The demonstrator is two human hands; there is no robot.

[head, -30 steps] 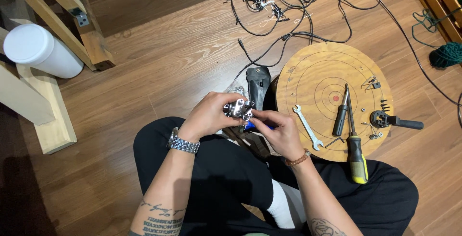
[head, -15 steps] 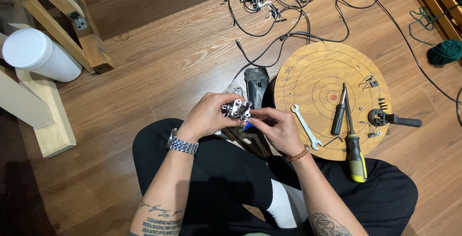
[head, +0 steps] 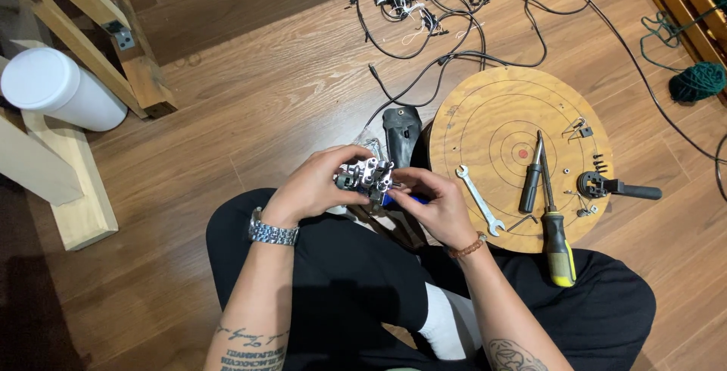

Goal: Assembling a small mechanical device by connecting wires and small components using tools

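I see the left hand (head: pixel 314 189) clenched around a small silver metal mechanical assembly with bolt heads (head: pixel 367 176), gripping it from its left side; wrist carries a steel link watch (head: pixel 273 232). Right hand (head: pixel 435 204) closes its grip on the same assembly from the right, fingers pinching a small blue part (head: pixel 390 200) at its lower edge; I can't tell what that part is. Assembly sits between both grips, held above the lap and off the wood floor (head: pixel 250 98). Just behind the grips: a black leather pouch (head: pixel 401 132) on the floor. Right of the right grip: a round wooden board with ring markings (head: pixel 496 102) carrying a silver open-ended wrench (head: pixel 478 198), a black-handled driver (head: pixel 532 166), a yellow-and-black screwdriver (head: pixel 556 246), a black ratchet handle (head: pixel 617 187). Well behind: tangled black cables (head: pixel 439 7). Far left of the left grip: a white plastic cylinder (head: pixel 60 87).
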